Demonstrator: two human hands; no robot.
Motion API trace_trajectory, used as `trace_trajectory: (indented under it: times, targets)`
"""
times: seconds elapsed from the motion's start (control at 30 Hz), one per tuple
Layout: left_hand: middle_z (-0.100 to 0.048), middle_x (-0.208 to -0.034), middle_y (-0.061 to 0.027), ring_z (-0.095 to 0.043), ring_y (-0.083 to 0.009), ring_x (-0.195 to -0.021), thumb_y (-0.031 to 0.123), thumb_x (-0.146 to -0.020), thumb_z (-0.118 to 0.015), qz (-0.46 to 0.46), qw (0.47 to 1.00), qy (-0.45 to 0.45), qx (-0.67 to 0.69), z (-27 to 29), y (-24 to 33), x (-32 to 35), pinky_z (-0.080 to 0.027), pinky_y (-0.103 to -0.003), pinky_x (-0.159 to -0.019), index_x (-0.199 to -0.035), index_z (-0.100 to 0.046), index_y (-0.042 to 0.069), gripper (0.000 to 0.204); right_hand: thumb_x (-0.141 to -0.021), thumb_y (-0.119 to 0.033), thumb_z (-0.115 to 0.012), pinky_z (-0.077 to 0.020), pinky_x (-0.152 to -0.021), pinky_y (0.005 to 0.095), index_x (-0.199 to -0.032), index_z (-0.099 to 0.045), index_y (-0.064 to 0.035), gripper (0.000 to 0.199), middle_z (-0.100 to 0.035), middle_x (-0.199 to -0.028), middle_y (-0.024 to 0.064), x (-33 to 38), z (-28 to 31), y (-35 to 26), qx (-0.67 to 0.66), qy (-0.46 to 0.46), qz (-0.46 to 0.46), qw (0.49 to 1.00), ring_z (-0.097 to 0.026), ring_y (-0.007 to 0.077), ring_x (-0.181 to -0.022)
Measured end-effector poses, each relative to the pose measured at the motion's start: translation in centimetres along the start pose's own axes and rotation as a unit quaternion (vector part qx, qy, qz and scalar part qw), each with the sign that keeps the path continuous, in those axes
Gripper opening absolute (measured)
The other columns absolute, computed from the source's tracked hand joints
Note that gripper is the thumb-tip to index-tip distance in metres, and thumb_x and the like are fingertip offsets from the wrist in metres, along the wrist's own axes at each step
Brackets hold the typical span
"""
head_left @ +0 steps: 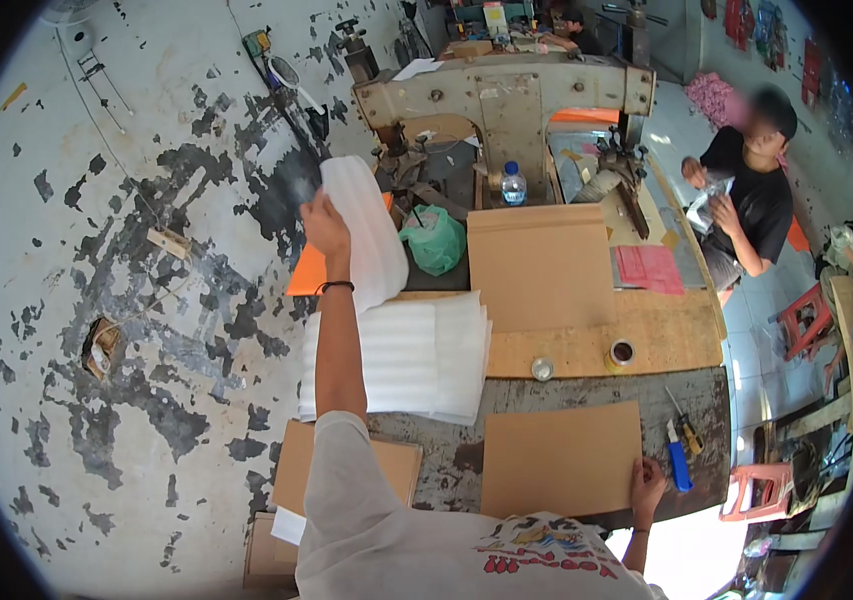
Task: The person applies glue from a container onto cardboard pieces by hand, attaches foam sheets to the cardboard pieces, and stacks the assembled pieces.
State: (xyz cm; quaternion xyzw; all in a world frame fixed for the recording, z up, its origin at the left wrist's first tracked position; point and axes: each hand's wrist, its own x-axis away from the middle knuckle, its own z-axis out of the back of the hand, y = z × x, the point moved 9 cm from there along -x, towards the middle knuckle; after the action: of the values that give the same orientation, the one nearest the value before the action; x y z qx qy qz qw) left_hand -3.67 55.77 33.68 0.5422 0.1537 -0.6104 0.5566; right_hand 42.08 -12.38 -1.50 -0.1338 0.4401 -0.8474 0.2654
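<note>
My left hand (pixel 325 226) is stretched far forward, its fingers closed at the left edge of a white foam sheet (pixel 369 235). That sheet stands raised and curved above a stack of flat white foam sheets (pixel 376 355). Close to my body, a brown cardboard sheet (pixel 561 458) lies flat on the dark worn table. My right hand (pixel 649 486) is at its right edge, fingers curled against the board; the fingertips are partly hidden. Right of that hand are a blue-handled cutter knife (pixel 679 460) and a screwdriver-like tool (pixel 688 425).
Ahead stands a large metal press (pixel 506 95). Before it are more cardboard (pixel 541 265), a water bottle (pixel 513 185), a green plastic bag (pixel 434 240), a small jar (pixel 542 369) and an open can (pixel 621 352). A co-worker (pixel 751 190) handles clear plastic at right.
</note>
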Motion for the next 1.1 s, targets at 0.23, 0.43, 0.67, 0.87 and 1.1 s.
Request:
trace_trajectory:
  times: [0.23, 0.43, 0.67, 0.87, 1.1]
  targets:
    - [-0.062, -0.097, -0.0135, -0.065, -0.0352, -0.091, 0.03, -0.099, -0.058, 0.001, 0.988, -0.149, 0.039, -9.5, 1.1, 1.1, -0.054, -0.046, -0.08, -0.132, -0.065, 0.014, 0.037, -0.097, -0.029, -0.069, -0.0413, -0.05, 0.0304, -0.097, -0.069, 0.0055, 0.035, -0.063, -0.064, 0.0088, 0.8, 0.0, -0.5, 0.038, 0.066, 0.063, 0.995, -0.054, 0.0103, -0.056]
    - [-0.071, -0.119, -0.0145, -0.066, -0.0242, -0.111, 0.044, -0.104, -0.051, 0.144, 0.873, -0.312, 0.347, -12.0, -2.7, 4.6, -0.049, -0.037, -0.097, -0.133, -0.061, -0.002, 0.055, -0.097, -0.03, -0.069, -0.0418, -0.051, 0.0309, -0.097, -0.069, 0.005, 0.035, -0.063, -0.065, 0.0092, 0.6, -0.1, -0.8, 0.039, 0.067, 0.049, 0.996, -0.055, 0.0108, -0.057]
    - [-0.073, -0.113, -0.0148, -0.067, -0.0212, -0.102, 0.029, -0.095, -0.071, 0.069, 0.857, -0.424, 0.284, -5.6, -7.0, 10.0, -0.051, -0.032, -0.092, -0.126, -0.067, 0.001, 0.042, -0.098, -0.03, -0.067, -0.0474, -0.057, 0.0327, -0.101, -0.07, 0.0048, 0.035, -0.068, -0.072, 0.0126, 0.0, 0.2, 0.4, 0.064, 0.07, 0.07, 0.993, -0.061, 0.0141, -0.062]
    - [-0.069, -0.119, -0.0138, -0.066, -0.0192, -0.096, 0.026, -0.088, -0.078, 0.024, 0.931, -0.352, 0.09, 5.9, -20.6, 14.7, -0.053, -0.033, -0.084, -0.125, -0.065, 0.003, 0.045, -0.097, -0.027, -0.068, -0.0484, -0.06, 0.0327, -0.106, -0.069, 0.0046, 0.033, -0.069, -0.08, 0.0135, -0.5, -0.3, -2.9, 0.085, 0.026, 0.063, 0.994, -0.064, 0.0166, -0.067]
    - [-0.064, -0.11, -0.004, -0.061, -0.0095, -0.097, 0.01, -0.099, -0.066, 0.267, 0.772, -0.496, 0.296, 16.3, -4.6, 34.0, -0.053, -0.024, -0.085, -0.131, -0.059, 0.002, 0.034, -0.092, -0.009, -0.069, -0.0487, -0.09, 0.0431, -0.106, -0.068, -0.0016, 0.017, -0.064, -0.107, 0.0168, -0.5, 3.1, -11.0, 0.125, 0.124, 0.169, 0.97, -0.062, 0.0343, -0.101]
